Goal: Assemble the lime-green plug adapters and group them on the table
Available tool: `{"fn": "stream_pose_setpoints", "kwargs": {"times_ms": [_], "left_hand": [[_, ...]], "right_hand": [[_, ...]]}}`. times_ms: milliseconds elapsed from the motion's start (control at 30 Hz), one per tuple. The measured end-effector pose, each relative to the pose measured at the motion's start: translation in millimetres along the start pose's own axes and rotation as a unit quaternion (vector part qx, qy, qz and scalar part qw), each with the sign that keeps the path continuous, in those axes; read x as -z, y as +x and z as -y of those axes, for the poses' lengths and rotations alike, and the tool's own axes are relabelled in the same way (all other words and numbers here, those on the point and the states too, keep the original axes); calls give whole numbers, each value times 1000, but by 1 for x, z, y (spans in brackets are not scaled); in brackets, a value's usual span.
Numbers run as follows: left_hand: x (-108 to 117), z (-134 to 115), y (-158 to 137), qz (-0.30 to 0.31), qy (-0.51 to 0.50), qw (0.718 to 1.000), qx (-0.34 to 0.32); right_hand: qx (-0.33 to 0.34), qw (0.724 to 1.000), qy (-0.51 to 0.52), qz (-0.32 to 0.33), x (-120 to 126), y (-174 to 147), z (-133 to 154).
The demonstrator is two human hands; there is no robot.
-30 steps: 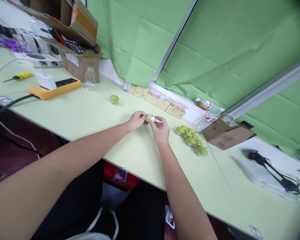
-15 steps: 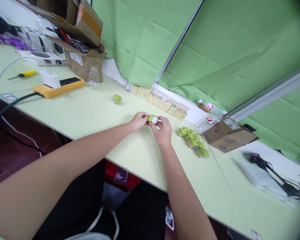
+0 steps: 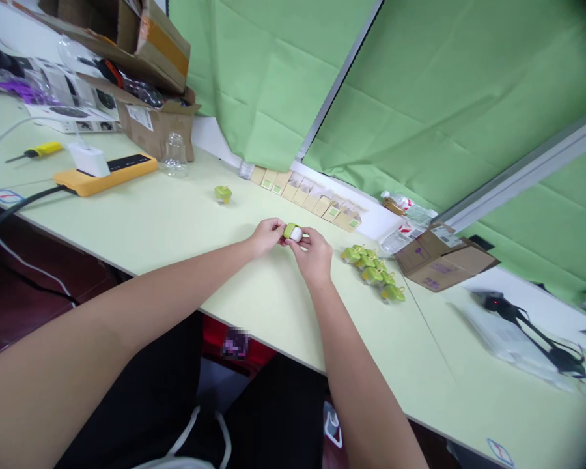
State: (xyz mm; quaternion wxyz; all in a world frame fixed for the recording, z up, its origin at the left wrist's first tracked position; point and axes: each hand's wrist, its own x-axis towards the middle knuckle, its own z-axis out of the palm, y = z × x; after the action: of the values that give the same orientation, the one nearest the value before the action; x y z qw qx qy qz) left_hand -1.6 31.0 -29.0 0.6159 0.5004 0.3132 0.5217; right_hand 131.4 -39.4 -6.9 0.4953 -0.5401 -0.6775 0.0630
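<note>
Between my two hands, just above the table (image 3: 254, 293), is a small green and white piece (image 3: 293, 232), too small to name more exactly. My left hand (image 3: 267, 236) pinches its green side. The fingers of my right hand (image 3: 313, 253) are closed round its white end. Beyond my left hand stands one small green-topped piece with a clear lower part (image 3: 223, 194). To the right of my right hand sits a cluster of several similar green-topped pieces (image 3: 374, 270), with thin yellowish loops on top.
Small tan boxes (image 3: 303, 194) line the table's back edge. At left are an orange power strip (image 3: 107, 176), a yellow-handled screwdriver (image 3: 41, 150), a clear plastic bottle (image 3: 174, 156) and open cartons (image 3: 151, 124). Another carton (image 3: 442, 257) and a black strap (image 3: 532, 332) lie right.
The whole view has shifted slightly, so things sit a little further left. Both hands keep the same hold on the green and white piece.
</note>
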Motion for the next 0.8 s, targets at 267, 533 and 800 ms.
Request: {"fn": "stream_pose_setpoints", "kwargs": {"times_ms": [267, 533, 800], "left_hand": [[-1, -9, -4, 19, -27, 999, 28], [-3, -12, -4, 40, -50, 997, 53], [-1, -11, -5, 92, -80, 991, 51]], "right_hand": [[-6, 998, -56, -3, -5, -1, -2], [-40, 997, 53, -29, -10, 0, -2], [-197, 936, 290, 29, -9, 4, 6]]}}
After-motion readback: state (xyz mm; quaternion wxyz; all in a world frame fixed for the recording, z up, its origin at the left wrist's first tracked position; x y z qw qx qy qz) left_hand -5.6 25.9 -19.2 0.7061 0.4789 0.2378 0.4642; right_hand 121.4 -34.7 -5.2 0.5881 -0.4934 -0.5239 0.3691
